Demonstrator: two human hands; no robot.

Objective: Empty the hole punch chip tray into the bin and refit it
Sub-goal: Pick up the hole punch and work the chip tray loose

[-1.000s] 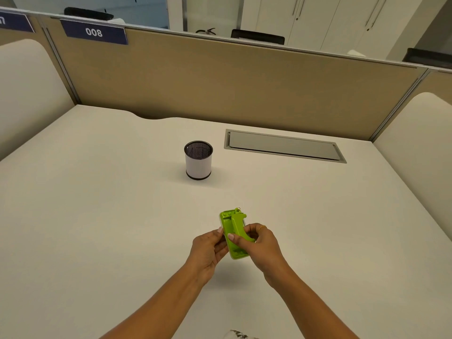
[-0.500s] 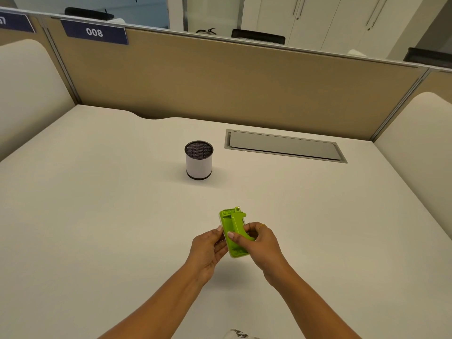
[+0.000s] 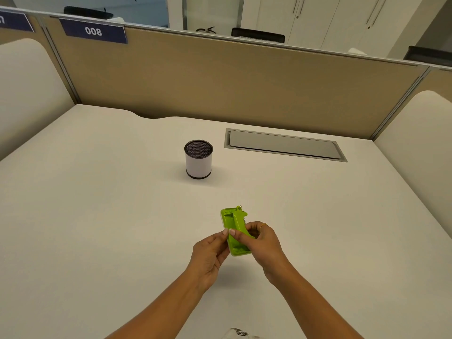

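Note:
A small lime-green hole punch [image 3: 234, 225] is held above the white desk [image 3: 97, 216], turned so its underside faces me. My left hand [image 3: 210, 253] pinches its left edge with thumb and fingertips. My right hand [image 3: 261, 243] grips its right side, with the thumb across the middle; a ring shows on one finger. A small cylindrical mesh bin [image 3: 198, 158], white-wrapped with a black rim, stands upright further back on the desk, well apart from both hands. I cannot tell whether the chip tray is seated or loose.
A grey cable hatch [image 3: 285, 145] is set flush in the desk at the back right. Beige partition panels [image 3: 220, 77] close off the desk's far side and both flanks. A patterned bit of fabric [image 3: 241, 333] shows at the bottom edge.
Almost nothing: both hands keep the same hold on the hole punch, with only a slight shift of the fingers.

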